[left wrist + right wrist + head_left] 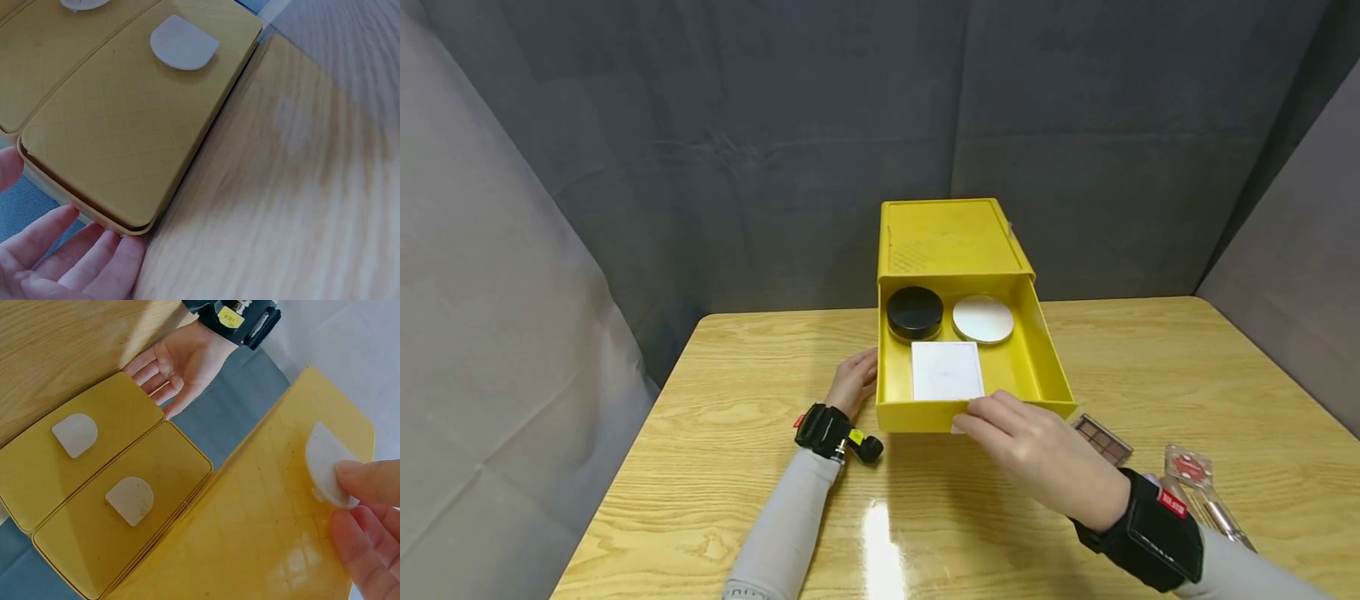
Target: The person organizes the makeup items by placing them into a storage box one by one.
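A yellow drawer box (pixel 951 237) stands at the table's far middle. Its drawer (pixel 1047 367) is pulled out toward me. Inside lie a black round jar (pixel 914 312), a white round compact (pixel 982 319) and a white square card (pixel 947 370). My right hand (pixel 967 422) pinches the white tab (pixel 325 464) on the drawer's front between thumb and fingers (pixel 369 481). My left hand (pixel 853 381) lies with straight fingers against the drawer's left side, palm open (pixel 181 365); its fingertips (pixel 69 253) touch the yellow corner (pixel 134 222).
An eyeshadow palette (pixel 1102 439) lies just right of the drawer front, and a clear packet with a red item (pixel 1189 465) is farther right. Two more yellow fronts with white tabs (pixel 78 432) show in the right wrist view. Grey cloth walls surround the wooden table (pixel 1187 367).
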{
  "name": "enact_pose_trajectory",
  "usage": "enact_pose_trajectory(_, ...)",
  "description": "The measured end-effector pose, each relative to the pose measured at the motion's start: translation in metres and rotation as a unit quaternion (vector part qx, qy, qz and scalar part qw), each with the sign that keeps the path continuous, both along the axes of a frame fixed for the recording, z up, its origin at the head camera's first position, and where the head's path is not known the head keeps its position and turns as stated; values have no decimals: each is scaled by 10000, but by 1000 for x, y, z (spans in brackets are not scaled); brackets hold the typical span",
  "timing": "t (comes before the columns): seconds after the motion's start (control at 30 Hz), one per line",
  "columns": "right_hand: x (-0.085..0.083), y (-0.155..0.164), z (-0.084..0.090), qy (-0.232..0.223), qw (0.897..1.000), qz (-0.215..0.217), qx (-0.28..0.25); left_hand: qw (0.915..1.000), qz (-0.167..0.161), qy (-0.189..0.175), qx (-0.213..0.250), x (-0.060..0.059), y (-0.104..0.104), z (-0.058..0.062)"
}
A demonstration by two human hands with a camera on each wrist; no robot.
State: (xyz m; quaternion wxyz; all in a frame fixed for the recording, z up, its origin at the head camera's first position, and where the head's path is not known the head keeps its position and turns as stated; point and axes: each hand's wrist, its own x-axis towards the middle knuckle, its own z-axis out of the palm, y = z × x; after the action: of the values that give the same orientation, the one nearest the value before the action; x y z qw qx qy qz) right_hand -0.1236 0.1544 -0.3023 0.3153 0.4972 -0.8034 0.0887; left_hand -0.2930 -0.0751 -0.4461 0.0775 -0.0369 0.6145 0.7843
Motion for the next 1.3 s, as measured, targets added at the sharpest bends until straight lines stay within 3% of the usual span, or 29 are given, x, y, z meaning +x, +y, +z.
enact_pose_trajectory(0.5, -7, -1, 1, 119, 9988, 329, -348, 10000, -46, 41, -23, 0, 1, -2)
enact_pose_trajectory(0.83, -12, 0, 7, -125, 9997, 67, -194, 10000, -2, 49, 23, 2, 0, 1)
enact_pose_trajectory(1.03, -24, -1, 11, -138, 9993, 179, -295, 9998, 32, -118, -135, 0, -1, -1)
enact_pose_trajectory(1.3, -45, -1, 13, -305, 9990, -85, -311, 9999, -55, -92, -116, -1, -2, -3)
